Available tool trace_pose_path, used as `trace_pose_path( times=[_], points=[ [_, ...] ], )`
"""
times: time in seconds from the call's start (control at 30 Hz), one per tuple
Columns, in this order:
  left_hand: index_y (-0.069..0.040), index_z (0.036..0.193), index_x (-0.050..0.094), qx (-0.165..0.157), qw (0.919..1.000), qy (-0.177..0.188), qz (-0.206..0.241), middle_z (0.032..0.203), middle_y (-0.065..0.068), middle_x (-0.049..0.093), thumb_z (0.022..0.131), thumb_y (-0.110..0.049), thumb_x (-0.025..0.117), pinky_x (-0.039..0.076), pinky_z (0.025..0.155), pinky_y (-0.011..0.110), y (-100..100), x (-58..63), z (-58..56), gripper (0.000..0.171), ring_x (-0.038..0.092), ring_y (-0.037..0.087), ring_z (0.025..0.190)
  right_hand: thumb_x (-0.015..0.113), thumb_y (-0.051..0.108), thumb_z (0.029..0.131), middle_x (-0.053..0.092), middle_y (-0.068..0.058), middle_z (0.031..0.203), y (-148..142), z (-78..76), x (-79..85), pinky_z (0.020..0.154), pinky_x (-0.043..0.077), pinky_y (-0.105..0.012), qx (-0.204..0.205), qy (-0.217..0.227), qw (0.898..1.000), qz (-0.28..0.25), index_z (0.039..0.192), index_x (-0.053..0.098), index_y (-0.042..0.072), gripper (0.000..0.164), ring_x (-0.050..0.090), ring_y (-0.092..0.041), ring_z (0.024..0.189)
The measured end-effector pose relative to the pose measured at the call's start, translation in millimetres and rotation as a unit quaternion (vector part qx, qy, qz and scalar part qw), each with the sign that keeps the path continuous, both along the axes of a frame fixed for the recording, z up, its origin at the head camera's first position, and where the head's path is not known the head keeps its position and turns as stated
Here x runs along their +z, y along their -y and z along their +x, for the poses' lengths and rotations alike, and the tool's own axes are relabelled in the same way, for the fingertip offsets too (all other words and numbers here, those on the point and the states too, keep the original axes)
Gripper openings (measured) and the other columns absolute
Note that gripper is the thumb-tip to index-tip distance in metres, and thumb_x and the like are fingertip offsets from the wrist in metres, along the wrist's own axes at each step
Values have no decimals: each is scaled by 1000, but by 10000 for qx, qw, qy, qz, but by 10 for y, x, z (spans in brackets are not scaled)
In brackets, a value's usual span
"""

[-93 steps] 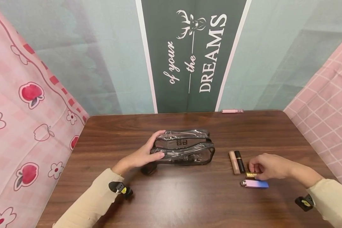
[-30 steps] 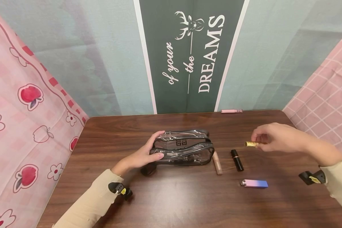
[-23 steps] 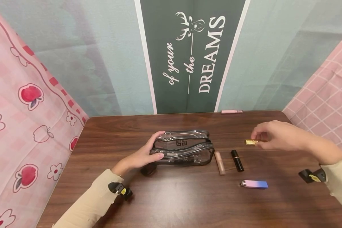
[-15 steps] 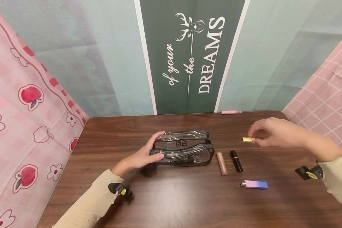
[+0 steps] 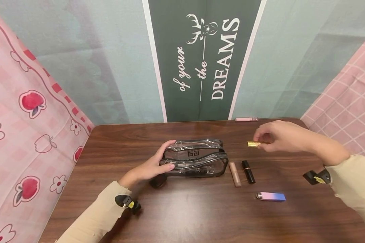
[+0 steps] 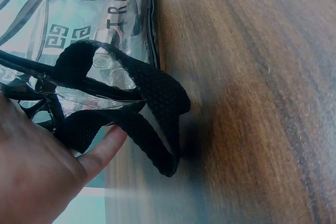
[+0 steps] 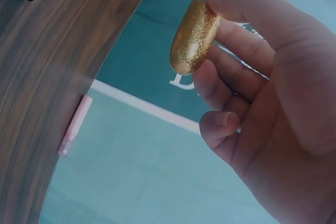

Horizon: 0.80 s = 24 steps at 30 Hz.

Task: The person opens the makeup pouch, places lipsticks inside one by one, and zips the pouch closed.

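In the head view my left hand [image 5: 153,164] holds the left end of a clear cosmetic bag [image 5: 193,153] with black trim, thumb on the near side and fingers at the far side. The bag's black strap [image 6: 163,95] loops out beside that hand in the left wrist view. My right hand [image 5: 280,136] pinches a glittery gold lipstick tube [image 5: 253,144] between thumb and fingers, right of the bag. Held clear of the table, the gold tube [image 7: 194,35] shows a seam near its upper end. Slim items inside the bag are hard to make out.
A beige tube [image 5: 235,174] lies just right of the bag, with a black tube [image 5: 248,172] alongside. Nearer the front is a pink-to-blue tube [image 5: 272,196]. A pink lip gloss tube [image 5: 246,119] lies at the table's [image 5: 115,141] back edge, against the wall cloth [image 5: 121,84].
My right hand has lifted the gold lipstick tube, moving it back and lately left. The beige and black tubes now lie further left, nearer the bag. My left hand stays put.
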<state>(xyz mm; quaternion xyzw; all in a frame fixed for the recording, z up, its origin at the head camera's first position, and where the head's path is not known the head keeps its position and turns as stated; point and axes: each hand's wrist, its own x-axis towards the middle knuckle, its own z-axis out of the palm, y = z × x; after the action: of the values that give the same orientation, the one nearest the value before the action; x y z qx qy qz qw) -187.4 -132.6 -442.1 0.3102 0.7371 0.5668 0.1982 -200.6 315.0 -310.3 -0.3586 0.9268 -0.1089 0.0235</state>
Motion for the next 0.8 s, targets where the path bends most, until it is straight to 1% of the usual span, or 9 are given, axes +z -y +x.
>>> trace_pose_path(
  times=[0.2,0.33,0.43,0.63,0.8],
  points=[
    [-17,161,13,-7,10000,-45,-56,150,16,39,99,-25,67,37,106,27,5,9,4,83,46,38,134,80,16,82,52,22,74,270,-102,67,63,44,-25,56,274,9994,225,89,70,31,20,48,1,69],
    [-16,162,13,-7,10000,-81,-52,151,15,38,99,-24,67,37,106,27,1,15,0,83,47,37,134,78,16,82,52,21,72,468,-170,89,64,44,-27,153,277,9990,314,89,70,29,17,48,0,67],
    [-15,162,13,-11,10000,-72,-41,151,15,38,99,-23,66,38,105,27,-3,16,0,83,46,38,133,78,19,82,53,18,74,608,-204,85,63,43,-28,227,247,9988,351,90,70,28,14,48,-2,67],
    [-14,161,12,-11,9999,-81,-76,151,16,39,99,-25,66,37,105,27,-6,14,2,83,46,39,134,77,19,83,54,16,73,848,-236,82,59,42,-29,391,253,9986,239,90,71,25,11,48,-3,65],
    [-17,161,14,2,10000,-87,-32,150,16,39,99,-23,66,38,105,26,-7,9,-9,82,46,39,133,75,18,85,53,14,72,1028,-265,83,58,41,-28,622,382,9972,165,90,71,23,8,47,-4,63]
  ],
)
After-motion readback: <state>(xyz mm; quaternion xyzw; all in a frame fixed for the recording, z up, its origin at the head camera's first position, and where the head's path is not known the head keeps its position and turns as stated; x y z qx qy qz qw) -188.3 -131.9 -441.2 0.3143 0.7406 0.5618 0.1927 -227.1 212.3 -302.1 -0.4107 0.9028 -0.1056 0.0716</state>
